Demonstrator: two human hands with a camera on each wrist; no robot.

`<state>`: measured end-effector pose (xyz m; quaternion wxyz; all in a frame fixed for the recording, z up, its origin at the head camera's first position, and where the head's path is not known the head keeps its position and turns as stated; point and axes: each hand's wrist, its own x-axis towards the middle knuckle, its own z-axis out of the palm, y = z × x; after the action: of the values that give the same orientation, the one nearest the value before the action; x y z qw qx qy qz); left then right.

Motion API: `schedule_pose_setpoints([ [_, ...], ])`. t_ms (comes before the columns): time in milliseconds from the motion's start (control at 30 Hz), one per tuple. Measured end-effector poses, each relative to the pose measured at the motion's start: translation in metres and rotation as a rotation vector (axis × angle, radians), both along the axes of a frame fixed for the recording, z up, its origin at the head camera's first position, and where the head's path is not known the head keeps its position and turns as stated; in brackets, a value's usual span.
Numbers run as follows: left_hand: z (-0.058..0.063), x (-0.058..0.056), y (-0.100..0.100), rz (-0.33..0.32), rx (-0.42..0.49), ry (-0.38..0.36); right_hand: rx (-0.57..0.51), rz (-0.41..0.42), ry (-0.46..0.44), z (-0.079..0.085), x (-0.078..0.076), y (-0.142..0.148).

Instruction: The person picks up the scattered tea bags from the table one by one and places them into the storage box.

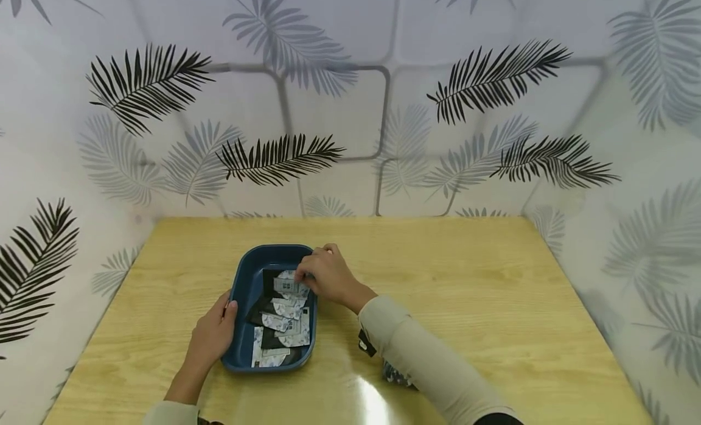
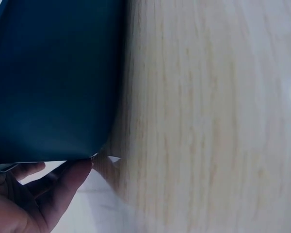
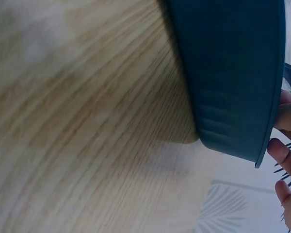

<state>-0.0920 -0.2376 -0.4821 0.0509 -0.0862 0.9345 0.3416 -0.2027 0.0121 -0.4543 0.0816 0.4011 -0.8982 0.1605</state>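
Observation:
A dark blue rectangular plastic tray (image 1: 234, 346) stands on the table, holding several small flat packets (image 1: 298, 335) with black, white and blue floral patterns. At its left side my left hand (image 1: 212, 333) grips the rim, thumb on top and fingers down the outer wall. My right hand (image 1: 327, 276) reaches over the far right corner, its curled fingertips pinching the edge of the uppermost packet (image 1: 286, 284). In the right wrist view, a dark corner of a packet (image 3: 289, 77) shows above the tray's rim, beside the fingers of that hand.
Under and beside my right forearm, a small black item (image 1: 366, 344) and a dark patterned item (image 1: 397, 375) lie partly hidden on the light wooden table (image 1: 465, 279). A pale curtain (image 1: 350, 126) with feather-like leaf prints hangs behind and along the sides.

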Motion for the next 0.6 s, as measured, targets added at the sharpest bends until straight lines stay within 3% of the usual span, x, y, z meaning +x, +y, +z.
schedule_pose_setpoints([
  [233,0.001,-0.001,0.001,0.001,-0.004,-0.010,0.058,0.015,0.036,-0.002,-0.003,-0.003],
  [433,-0.003,0.003,0.002,0.010,0.010,-0.016,0.033,0.041,0.047,-0.009,-0.001,0.000],
  [600,-0.005,0.003,0.002,0.004,0.000,0.004,-0.056,0.045,0.098,-0.007,0.001,0.009],
])
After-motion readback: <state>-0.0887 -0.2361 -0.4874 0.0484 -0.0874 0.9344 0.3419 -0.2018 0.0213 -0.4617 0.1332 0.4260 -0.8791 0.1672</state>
